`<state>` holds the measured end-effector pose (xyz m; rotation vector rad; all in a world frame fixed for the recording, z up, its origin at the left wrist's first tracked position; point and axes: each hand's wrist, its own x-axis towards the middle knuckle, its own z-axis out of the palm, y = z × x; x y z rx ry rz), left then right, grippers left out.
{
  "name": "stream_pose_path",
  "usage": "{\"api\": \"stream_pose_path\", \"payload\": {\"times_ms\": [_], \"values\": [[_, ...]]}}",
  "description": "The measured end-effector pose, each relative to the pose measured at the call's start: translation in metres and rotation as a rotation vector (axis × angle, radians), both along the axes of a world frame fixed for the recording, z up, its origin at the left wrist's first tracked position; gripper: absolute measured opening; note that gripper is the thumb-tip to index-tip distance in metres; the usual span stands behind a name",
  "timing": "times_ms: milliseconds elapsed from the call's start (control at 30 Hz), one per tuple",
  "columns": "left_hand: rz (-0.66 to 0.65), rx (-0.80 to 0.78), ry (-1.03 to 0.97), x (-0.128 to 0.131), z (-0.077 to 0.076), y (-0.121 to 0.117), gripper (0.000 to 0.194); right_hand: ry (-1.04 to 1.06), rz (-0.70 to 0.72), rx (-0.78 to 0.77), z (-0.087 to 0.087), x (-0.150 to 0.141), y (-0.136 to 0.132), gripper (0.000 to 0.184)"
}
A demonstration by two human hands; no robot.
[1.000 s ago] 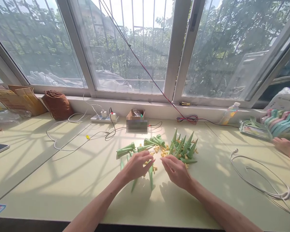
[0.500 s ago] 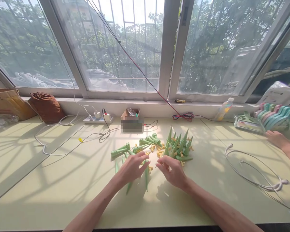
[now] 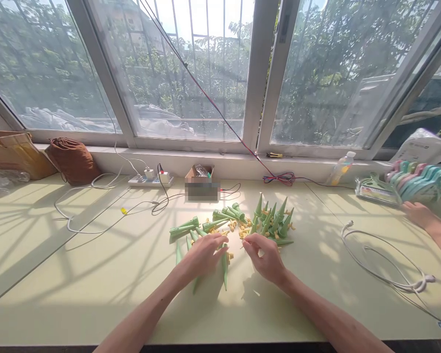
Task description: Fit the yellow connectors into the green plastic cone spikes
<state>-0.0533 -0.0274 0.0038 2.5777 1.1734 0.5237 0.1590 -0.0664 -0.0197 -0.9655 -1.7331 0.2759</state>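
Note:
My left hand (image 3: 206, 252) hovers over green cone-shaped pieces, its thumb and fingers apart and nothing visible between them. A long green cone (image 3: 225, 274) points toward me from beneath it. Opposite, my right hand (image 3: 264, 255) has thumb and forefinger pinched at the edge of a pile of small yellow pieces (image 3: 243, 231); whatever lies in the pinch is too small to make out. Behind the right hand several green cones (image 3: 279, 218) stand upright with yellow bits on them. More green tubular pieces (image 3: 183, 227) lie on the table left of the pile.
A small cardboard box (image 3: 199, 172), a power strip (image 3: 150, 181) and a brown drawstring bag (image 3: 73, 161) line the window side. White cable (image 3: 382, 274) coils at right. Another person's hand (image 3: 419, 214) rests near pastel hangers (image 3: 422, 179) and a bottle (image 3: 341, 169).
The view has swung slightly to the right. My right hand dipped toward my left, then drew back a little to the yellow pile. My left hand stays over the cones.

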Motion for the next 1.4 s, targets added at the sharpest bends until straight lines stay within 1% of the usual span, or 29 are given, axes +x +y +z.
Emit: {"api": "stream_pose_path", "payload": {"times_ms": [167,400,533,667,800,1000,1400], "values": [[-0.056,0.054,-0.023,0.0024,0.0006,-0.0016,0.024,0.031,0.015,-0.043,-0.0022,0.0000,0.0005,0.013],[-0.159,0.208,-0.261,0.0032,-0.0019,-0.0042,0.020,0.073,0.005,-0.077,-0.0040,-0.0001,-0.0012,0.011],[-0.195,0.292,-0.359,0.0031,-0.0037,-0.0036,0.020,0.106,-0.014,-0.103,-0.0018,-0.0006,-0.0030,0.008],[-0.237,0.384,-0.434,0.0043,-0.0048,-0.0014,0.022,0.112,0.000,-0.115,0.0002,-0.0009,-0.0037,0.007],[-0.235,0.422,-0.465,0.0063,-0.0043,-0.0020,0.021,0.112,0.003,-0.130,0.0005,-0.0011,-0.0031,0.006],[-0.245,0.433,-0.496,0.0077,-0.0035,-0.0054,0.023,0.101,0.022,-0.137,0.0012,-0.0012,-0.0031,0.007],[-0.227,0.494,-0.550,0.0086,-0.0031,-0.0058,0.022,0.101,0.003,-0.140,-0.0002,-0.0013,-0.0022,0.010]]}}
